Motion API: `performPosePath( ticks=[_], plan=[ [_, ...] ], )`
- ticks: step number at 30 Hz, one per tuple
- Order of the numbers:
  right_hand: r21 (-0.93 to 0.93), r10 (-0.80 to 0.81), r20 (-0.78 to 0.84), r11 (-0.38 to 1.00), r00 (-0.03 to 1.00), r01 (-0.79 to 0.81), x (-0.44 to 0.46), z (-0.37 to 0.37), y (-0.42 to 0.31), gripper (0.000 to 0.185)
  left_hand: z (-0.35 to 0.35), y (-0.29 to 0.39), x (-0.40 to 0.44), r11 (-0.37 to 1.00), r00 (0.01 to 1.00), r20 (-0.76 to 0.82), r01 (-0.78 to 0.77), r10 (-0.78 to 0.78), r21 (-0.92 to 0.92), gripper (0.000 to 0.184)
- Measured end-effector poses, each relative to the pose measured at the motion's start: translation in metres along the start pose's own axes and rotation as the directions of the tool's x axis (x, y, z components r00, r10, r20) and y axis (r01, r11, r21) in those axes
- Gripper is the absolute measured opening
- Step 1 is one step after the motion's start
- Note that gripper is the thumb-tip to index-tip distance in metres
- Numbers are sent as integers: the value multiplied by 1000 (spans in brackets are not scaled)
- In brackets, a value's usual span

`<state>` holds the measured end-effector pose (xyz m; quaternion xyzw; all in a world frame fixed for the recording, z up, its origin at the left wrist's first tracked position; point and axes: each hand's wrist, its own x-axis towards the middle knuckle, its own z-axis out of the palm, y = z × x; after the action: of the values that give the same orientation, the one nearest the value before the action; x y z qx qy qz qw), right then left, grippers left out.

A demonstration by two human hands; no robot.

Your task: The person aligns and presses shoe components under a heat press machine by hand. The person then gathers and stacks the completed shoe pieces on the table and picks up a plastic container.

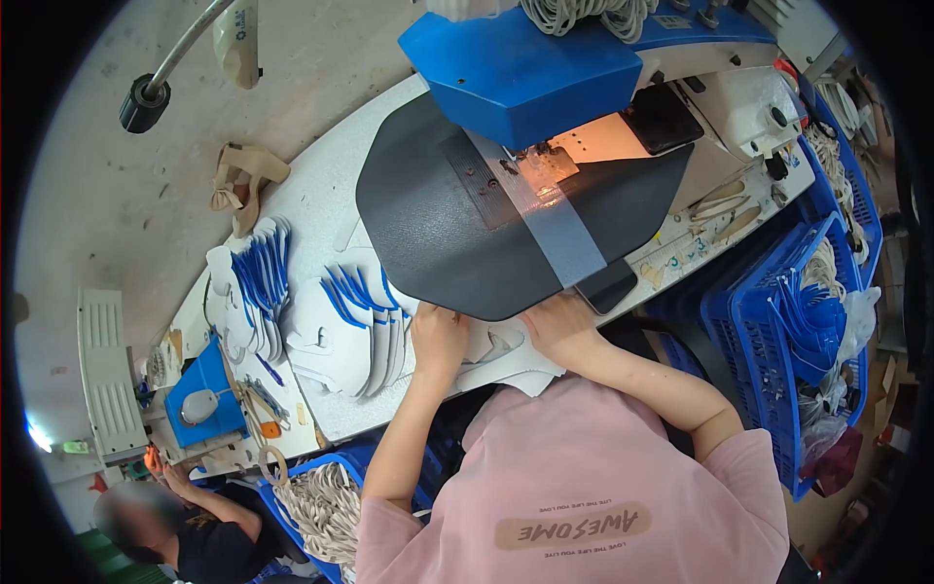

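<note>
My left hand (440,339) is curled at the near edge of a black board (438,214), its fingertips hidden by that edge. My right hand (564,329) bends in at the same edge farther right, its fingertips also out of sight. What either hand grips cannot be made out. White cut pieces (508,370) lie between and below the hands at the table's front edge. The board sits beneath the blue head of a sewing machine (525,83), whose lamp lights the needle area. A translucent strip (564,248) crosses the board.
Left of my hands, white pieces with blue edging (365,326) lie fanned beside another blue-edged stack (258,292). Blue baskets (739,302) stand at right; a basket of pale cords (316,511) is at lower left. A co-worker (209,530) sits near another machine (204,399).
</note>
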<state>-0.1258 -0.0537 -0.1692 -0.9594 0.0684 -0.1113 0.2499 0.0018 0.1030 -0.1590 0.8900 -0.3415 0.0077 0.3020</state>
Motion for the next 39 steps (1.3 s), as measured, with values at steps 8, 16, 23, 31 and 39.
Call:
performPosePath(
  ticks=[8, 16, 23, 31, 39],
  plan=[
    [153, -17, -62, 988, 998, 26, 0, 3, -2, 21, -40, 1, 7, 912, 864, 496, 132, 87, -390, 18],
    [507, -380, -9, 795, 925, 332, -1, -112, -39, 13, -47, -9, 16, 757, 619, 773, 437, 139, -486, 41],
    [-144, -310, -487, 950, 817, 275, 53, -178, -20, 12, -72, 36, 8, 884, 556, 731, -17, 396, -466, 38],
    [24, -17, -328, 999, 944, 27, 66, -163, -16, 15, -147, 118, 52, 692, 553, 540, -98, 635, -715, 32],
    [18, -104, -299, 993, 948, 114, 74, -167, -9, 20, -76, 155, 69, 872, 885, 10, -460, 465, 168, 33]
  ],
)
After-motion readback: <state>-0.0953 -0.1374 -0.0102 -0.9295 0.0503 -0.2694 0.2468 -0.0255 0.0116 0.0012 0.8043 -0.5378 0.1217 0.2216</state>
